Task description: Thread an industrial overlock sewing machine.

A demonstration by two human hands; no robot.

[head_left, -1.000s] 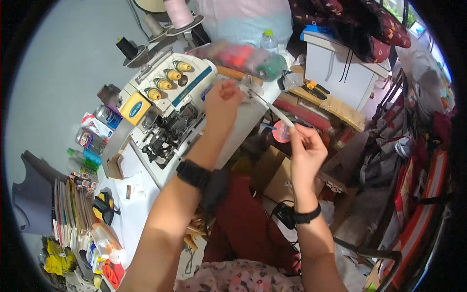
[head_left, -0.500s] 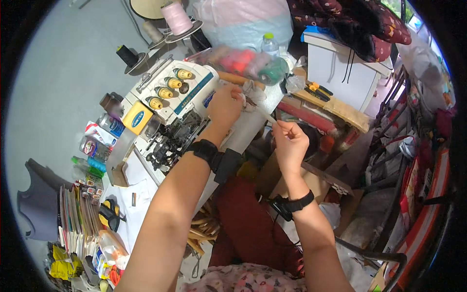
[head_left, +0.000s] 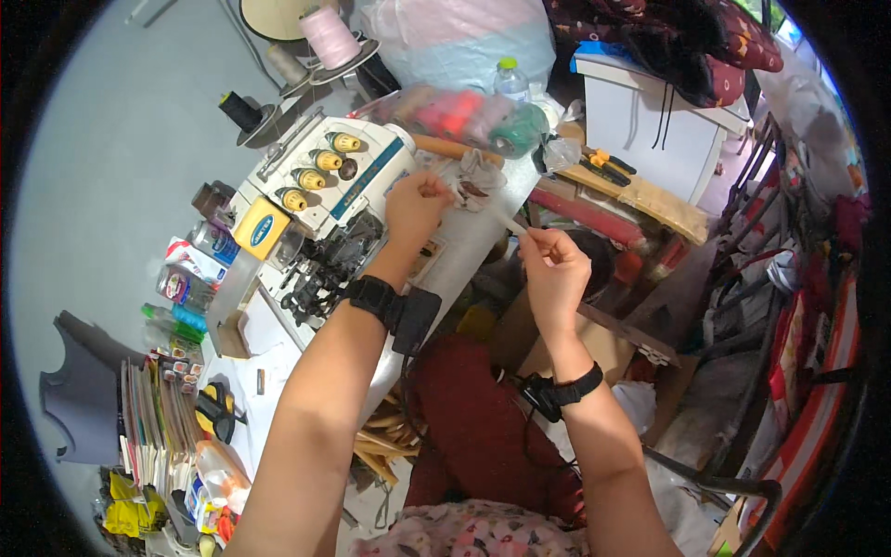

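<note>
In the head view my left hand [head_left: 416,206] hovers at the right end of a white overlock sewing machine [head_left: 371,186], its fingers curled together. Whether they hold anything small is hidden. Just right of those fingertips lies a crumpled greyish cloth [head_left: 481,167] with brown marks. My right hand [head_left: 559,267] is farther right, past the table's edge, pinching the near end of a slim pale strip [head_left: 509,221]. That strip points up and left towards the cloth. Below my left wrist, the machine's dark inner mechanism [head_left: 325,269] lies exposed.
Thread cones, one a pink cone [head_left: 329,35], stand behind the machine. A yellow box [head_left: 263,227] sits at its left. Bagged yarn [head_left: 455,116] and a capped bottle [head_left: 511,82] are at the back. Orange-handled pliers [head_left: 608,167] rest on a wooden board [head_left: 650,200].
My left hand has drawn a little left and down, away from the cloth, uncovering more of it. My right hand keeps its pinch on the strip, nearly in place.
</note>
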